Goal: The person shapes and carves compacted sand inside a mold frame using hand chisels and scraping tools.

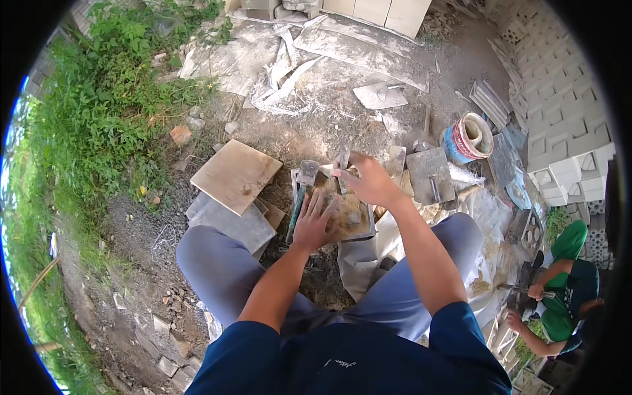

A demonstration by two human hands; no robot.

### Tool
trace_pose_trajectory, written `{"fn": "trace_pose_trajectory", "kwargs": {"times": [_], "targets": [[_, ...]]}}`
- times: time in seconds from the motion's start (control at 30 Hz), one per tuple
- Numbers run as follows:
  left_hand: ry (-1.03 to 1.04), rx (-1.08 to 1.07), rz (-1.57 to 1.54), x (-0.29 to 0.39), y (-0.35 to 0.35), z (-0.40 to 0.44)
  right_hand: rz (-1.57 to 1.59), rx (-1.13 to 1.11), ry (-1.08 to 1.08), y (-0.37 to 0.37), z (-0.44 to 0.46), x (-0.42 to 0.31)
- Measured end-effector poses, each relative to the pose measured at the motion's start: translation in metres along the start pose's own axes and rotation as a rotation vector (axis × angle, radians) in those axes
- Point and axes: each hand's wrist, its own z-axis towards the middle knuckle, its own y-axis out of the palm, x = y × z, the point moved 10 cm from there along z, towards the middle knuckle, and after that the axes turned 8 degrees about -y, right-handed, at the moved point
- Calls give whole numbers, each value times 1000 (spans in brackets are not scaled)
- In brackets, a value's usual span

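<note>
Between my knees sits a squarish, dusty mould-like block point(359, 226) with a dark rim. My left hand point(312, 220) lies on its left part, fingers stretched out and spread, beside a green-edged strip point(296, 214). My right hand point(370, 181) is at the far side of the block, thumb and fingers closed around a small grey upright piece point(343, 159) whose kind I cannot make out. A small grey block point(307, 172) stands just beyond my left fingertips. To the right lies a grey square plate point(430, 175) with a bar-like handle.
Square boards point(236, 174) are stacked at my left. A paint bucket point(467, 138) stands at the right, near stacked pale blocks point(566, 99). Another flat plate with a handle point(380, 95) lies ahead. A co-worker point(569, 289) in green trousers holds a tool at the far right.
</note>
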Motion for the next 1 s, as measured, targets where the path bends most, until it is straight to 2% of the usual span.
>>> {"fn": "trace_pose_trajectory", "kwargs": {"times": [0.07,0.13,0.2,0.27,0.3,0.33,0.4,0.43,0.47,0.5,0.53,0.6,0.63,0.67,0.7,0.73,0.8,0.87,0.93,1.0], "targets": [[18,25,-9,-2,1,10,1,42,-5,-11,2,-4],[-30,213,-210,9,-35,31,-1,93,-8,-26,2,-3],[-21,255,-221,29,-68,55,103,131,111,-41,6,12],[-26,259,-450,40,-88,77,-14,214,88,-68,4,4],[-7,355,-473,48,-102,84,14,182,97,-70,4,7],[-8,353,-464,55,-112,94,46,150,109,-72,2,8],[-78,70,-503,61,-97,118,105,119,102,-75,-1,-3],[-82,58,-494,58,-91,124,152,88,94,-72,-2,-9],[-72,30,-625,55,-85,131,165,93,98,-71,-3,-7],[-63,3,-756,54,-80,136,83,70,16,-70,-1,-13],[-67,-4,-744,55,-72,141,0,48,-66,-69,1,-21],[-57,336,-1081,44,-87,144,52,111,-91,-80,1,-19],[-290,465,-1080,23,-81,138,117,239,-199,-94,0,-23],[-292,460,-1065,24,-78,139,179,369,-307,-111,-4,-27],[-398,501,-1235,19,-77,138,183,317,-191,-116,-2,-15],[-464,509,-1279,10,-69,136,191,325,-191,-122,-1,-10],[-597,531,-1372,1,-58,133,164,477,-193,-145,-6,-2],[-544,740,-1532,0,-63,126,188,480,-108,-153,-16,2],[-584,776,-1536,4,-64,128,180,345,-115,-147,-19,5],[-653,807,-1527,4,-62,117,195,385,-96,-149,-19,15]]}}
